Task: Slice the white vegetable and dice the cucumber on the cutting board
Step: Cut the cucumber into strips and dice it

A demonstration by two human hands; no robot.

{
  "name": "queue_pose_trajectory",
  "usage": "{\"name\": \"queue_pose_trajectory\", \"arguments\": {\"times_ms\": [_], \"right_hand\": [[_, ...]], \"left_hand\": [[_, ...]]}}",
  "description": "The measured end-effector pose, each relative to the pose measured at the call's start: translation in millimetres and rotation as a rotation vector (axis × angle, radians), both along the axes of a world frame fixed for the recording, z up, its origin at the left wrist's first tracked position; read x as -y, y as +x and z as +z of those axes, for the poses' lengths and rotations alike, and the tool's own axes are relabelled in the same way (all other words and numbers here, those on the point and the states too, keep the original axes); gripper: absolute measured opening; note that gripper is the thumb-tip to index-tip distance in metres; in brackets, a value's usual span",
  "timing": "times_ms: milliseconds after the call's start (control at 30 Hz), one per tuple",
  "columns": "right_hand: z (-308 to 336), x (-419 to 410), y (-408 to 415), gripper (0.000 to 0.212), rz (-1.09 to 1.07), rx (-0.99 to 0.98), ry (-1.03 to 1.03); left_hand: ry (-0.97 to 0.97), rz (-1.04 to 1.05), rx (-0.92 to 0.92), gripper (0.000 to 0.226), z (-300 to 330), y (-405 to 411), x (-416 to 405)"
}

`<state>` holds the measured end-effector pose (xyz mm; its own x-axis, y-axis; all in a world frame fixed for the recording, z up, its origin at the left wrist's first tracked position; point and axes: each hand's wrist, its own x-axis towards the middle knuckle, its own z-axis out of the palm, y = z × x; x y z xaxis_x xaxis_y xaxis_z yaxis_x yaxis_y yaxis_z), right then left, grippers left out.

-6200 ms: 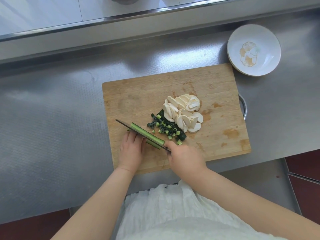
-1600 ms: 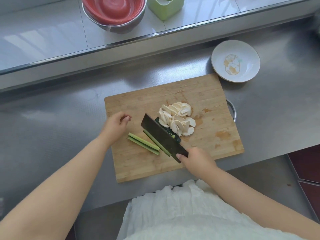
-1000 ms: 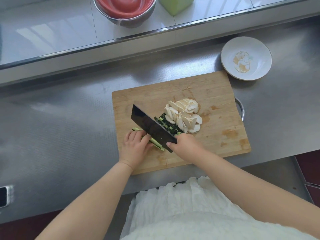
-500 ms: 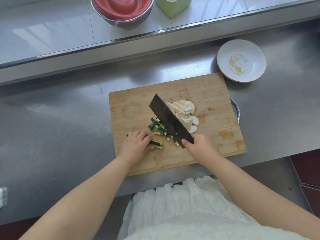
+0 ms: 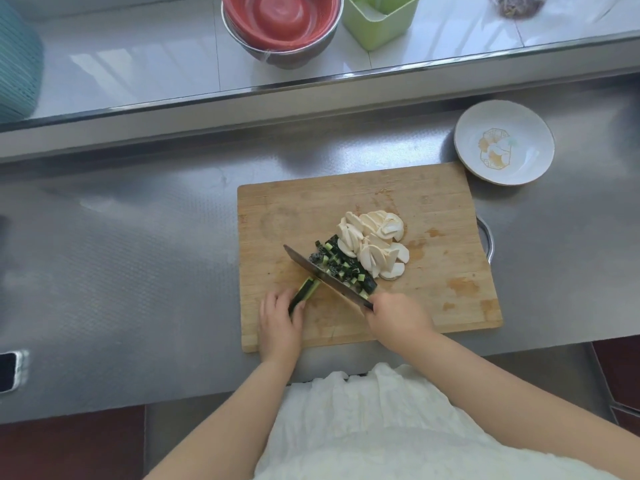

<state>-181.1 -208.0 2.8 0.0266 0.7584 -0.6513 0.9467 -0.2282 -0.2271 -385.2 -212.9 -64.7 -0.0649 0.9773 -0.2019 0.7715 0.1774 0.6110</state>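
Note:
A wooden cutting board [image 5: 433, 209] lies on the steel counter. White vegetable slices [image 5: 375, 244] are heaped at its middle, with a pile of green cucumber dice [image 5: 341, 266] against their left side. My right hand [image 5: 394, 315] grips the handle of a cleaver [image 5: 323, 277], whose blade stands edge-down on the board beside the dice. My left hand [image 5: 278, 322] holds short cucumber strips [image 5: 304, 292] whose far end meets the blade.
A white plate [image 5: 504, 142] sits beyond the board's far right corner. On the raised ledge stand a steel bowl with red inside [image 5: 282, 24], a green tub [image 5: 379, 17] and a teal basket [image 5: 17, 60]. A phone [image 5: 7, 370] lies at the counter's left edge.
The cleaver has come down from its tilted position over the white slices to stand edge-down at the cucumber strips. The dice are now gathered against the slices. My left hand stays on the strips.

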Motion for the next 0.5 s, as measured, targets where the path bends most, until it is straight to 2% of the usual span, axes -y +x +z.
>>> {"name": "queue_pose_trajectory", "arguments": {"times_ms": [133, 500], "right_hand": [[-4.7, 3.2, 0.4, 0.024, 0.005, -0.002, 0.009], [-12.4, 12.9, 2.1, 0.024, -0.06, -0.072, 0.046]], "left_hand": [[0.004, 0.07, 0.073, 0.013, -2.6, -6.4, -3.0], [-0.013, 0.073, 0.073, 0.016, -0.1, 4.1, -10.5]]}}
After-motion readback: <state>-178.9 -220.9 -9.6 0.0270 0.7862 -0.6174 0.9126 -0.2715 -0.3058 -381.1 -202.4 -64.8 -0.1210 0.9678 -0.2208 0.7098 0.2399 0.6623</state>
